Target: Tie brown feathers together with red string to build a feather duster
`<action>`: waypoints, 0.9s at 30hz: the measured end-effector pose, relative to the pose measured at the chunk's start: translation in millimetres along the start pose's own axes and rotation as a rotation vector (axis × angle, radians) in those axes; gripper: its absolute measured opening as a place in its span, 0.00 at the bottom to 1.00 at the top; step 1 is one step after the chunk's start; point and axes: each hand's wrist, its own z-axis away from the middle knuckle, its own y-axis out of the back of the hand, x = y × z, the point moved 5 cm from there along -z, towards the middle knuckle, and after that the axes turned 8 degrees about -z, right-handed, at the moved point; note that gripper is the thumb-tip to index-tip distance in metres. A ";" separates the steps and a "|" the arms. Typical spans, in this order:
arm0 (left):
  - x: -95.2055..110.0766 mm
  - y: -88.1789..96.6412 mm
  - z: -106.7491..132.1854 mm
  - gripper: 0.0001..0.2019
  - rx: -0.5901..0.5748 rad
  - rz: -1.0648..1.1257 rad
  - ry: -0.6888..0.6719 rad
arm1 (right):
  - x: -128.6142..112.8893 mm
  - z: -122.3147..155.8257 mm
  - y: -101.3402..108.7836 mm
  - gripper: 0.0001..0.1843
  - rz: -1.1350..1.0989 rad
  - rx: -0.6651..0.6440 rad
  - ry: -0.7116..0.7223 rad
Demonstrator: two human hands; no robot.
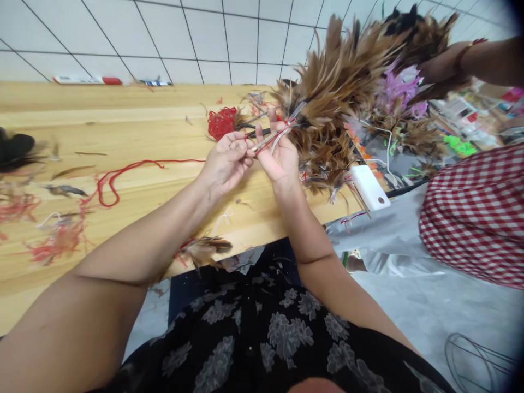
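Note:
Over the wooden table my two hands meet around a thin stick wrapped with red thread. My left hand pinches the thread at the stick's near end, fingers closed. My right hand grips the stick from below, fingers curled round it. The stick's far end runs into a big brown feather duster head. A ball of red thread lies just behind my left hand, and a loose red strand trails left across the table.
Another person in a red checked garment sits at the right; that person's hand holds a feather bundle up high. A white box sits at the table's corner. Loose feathers and thread scraps litter the left. A black object lies far left.

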 end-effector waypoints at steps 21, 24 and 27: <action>30.4 -9.1 20.6 0.08 0.122 -0.418 -0.352 | 7.7 -25.8 30.1 0.11 0.007 0.111 -0.049; 32.8 -8.5 16.8 0.09 0.120 -0.427 -0.346 | 11.0 -26.6 28.9 0.10 -0.004 0.098 -0.051; 27.3 -7.8 7.7 0.10 0.078 -0.299 -0.238 | 10.3 -29.0 28.7 0.11 0.035 0.047 -0.009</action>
